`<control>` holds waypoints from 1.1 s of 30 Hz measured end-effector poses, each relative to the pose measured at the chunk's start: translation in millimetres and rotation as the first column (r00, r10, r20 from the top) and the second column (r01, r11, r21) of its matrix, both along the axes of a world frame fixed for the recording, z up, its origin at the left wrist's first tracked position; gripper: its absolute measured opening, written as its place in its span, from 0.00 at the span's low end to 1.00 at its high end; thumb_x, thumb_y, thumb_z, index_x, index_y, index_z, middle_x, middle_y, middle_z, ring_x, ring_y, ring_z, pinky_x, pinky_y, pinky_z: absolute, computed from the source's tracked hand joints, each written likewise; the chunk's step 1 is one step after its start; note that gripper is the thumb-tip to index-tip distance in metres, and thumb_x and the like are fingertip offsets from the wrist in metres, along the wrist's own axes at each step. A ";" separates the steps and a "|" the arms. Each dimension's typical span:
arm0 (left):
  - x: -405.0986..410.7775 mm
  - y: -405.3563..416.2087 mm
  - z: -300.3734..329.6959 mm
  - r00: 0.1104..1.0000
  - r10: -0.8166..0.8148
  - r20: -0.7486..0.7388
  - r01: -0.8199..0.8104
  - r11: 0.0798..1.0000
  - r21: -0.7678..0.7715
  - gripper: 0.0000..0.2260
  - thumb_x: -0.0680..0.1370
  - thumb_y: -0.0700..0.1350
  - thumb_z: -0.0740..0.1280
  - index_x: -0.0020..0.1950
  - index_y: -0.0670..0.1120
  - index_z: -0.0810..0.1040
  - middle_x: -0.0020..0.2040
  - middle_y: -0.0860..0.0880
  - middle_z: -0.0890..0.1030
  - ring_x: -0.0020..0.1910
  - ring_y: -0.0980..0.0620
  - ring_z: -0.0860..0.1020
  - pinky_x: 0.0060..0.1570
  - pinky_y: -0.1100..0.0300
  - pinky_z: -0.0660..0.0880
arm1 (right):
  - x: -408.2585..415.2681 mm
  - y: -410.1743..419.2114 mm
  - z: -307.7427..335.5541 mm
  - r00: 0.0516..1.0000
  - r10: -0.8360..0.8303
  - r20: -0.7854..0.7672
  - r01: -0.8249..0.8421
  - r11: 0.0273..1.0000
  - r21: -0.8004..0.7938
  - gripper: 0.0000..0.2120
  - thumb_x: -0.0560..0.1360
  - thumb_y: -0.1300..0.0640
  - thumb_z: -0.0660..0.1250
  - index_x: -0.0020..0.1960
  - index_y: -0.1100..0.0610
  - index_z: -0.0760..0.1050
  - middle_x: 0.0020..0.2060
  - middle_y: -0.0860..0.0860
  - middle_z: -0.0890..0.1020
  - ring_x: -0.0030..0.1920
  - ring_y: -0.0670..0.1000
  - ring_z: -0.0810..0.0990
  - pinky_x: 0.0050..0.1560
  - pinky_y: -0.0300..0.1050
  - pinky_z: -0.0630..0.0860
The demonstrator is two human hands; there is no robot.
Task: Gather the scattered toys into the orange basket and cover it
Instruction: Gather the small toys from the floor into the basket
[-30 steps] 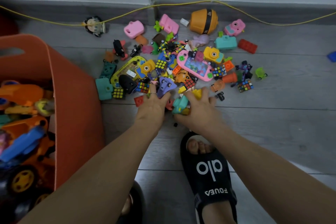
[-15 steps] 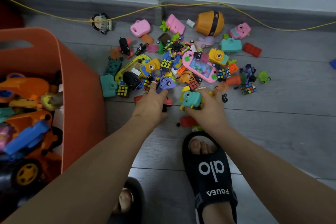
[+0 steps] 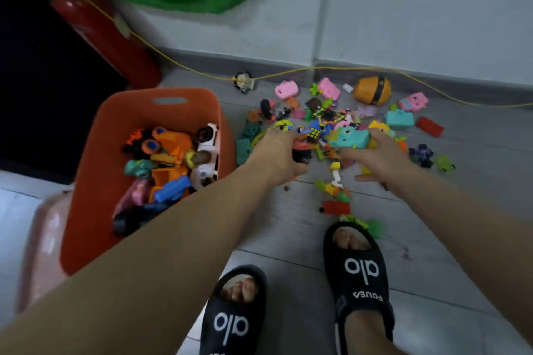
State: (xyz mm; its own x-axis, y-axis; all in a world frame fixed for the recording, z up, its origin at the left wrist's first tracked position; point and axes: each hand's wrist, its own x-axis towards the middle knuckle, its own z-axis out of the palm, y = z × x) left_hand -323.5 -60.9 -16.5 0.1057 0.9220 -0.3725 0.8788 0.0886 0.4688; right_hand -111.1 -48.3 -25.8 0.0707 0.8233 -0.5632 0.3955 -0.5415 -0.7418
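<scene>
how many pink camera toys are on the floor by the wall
3 that I can see: one left of the pile's far edge, one beside it, one right of the orange ball. More may be hidden.

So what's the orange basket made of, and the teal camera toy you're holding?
The orange basket looks like smooth moulded plastic: thin walls, rounded corners, a cut-out handle slot. The teal camera toy in the right hand seems hard plastic too, plain matte colour, though it is blurred.
</scene>
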 end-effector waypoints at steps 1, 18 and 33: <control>-6.8 -3.3 14.4 1.000 0.002 0.007 -0.002 1.000 0.025 0.30 0.66 0.51 0.74 0.68 0.52 0.74 0.53 0.43 0.73 0.53 0.43 0.77 0.55 0.54 0.76 | -9.2 3.5 19.0 1.000 0.027 0.012 -0.028 0.999 0.032 0.21 0.68 0.55 0.78 0.57 0.50 0.74 0.50 0.47 0.79 0.47 0.47 0.80 0.45 0.59 0.83; -218.5 -134.5 95.0 0.880 0.417 -0.229 -0.436 0.899 -0.037 0.24 0.70 0.56 0.72 0.62 0.49 0.74 0.57 0.40 0.76 0.56 0.41 0.75 0.51 0.56 0.71 | -246.6 -74.0 119.1 0.333 0.871 0.361 -0.935 0.354 0.010 0.37 0.61 0.45 0.79 0.68 0.43 0.70 0.59 0.50 0.67 0.58 0.53 0.71 0.53 0.49 0.78; -125.4 -72.1 89.0 0.947 0.019 -0.321 -0.013 1.000 0.021 0.20 0.78 0.48 0.63 0.70 0.49 0.67 0.64 0.40 0.70 0.60 0.38 0.72 0.54 0.47 0.72 | -125.2 -11.2 119.6 0.238 0.804 0.545 -0.868 0.428 -0.252 0.27 0.74 0.53 0.69 0.72 0.49 0.70 0.67 0.53 0.73 0.56 0.53 0.76 0.52 0.45 0.75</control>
